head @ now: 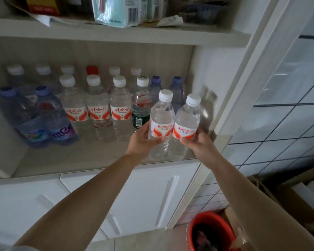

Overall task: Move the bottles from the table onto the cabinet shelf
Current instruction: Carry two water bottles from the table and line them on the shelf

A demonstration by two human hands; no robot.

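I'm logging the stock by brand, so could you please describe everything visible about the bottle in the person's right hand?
The bottle in the right hand is clear ribbed plastic, seemingly full of water, with a white screw cap and a white-and-red Wahaha label. It stands upright at the front right of the cabinet shelf. The right hand grips it around the label's lower edge. Its side meets the matching bottle held by the left hand.

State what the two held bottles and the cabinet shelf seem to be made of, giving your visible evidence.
Left bottle and right bottle: seemingly clear glossy plastic, see-through ribbed walls, white caps. Cabinet shelf: probably matt light wood-look laminate, faint grain; uncertain.
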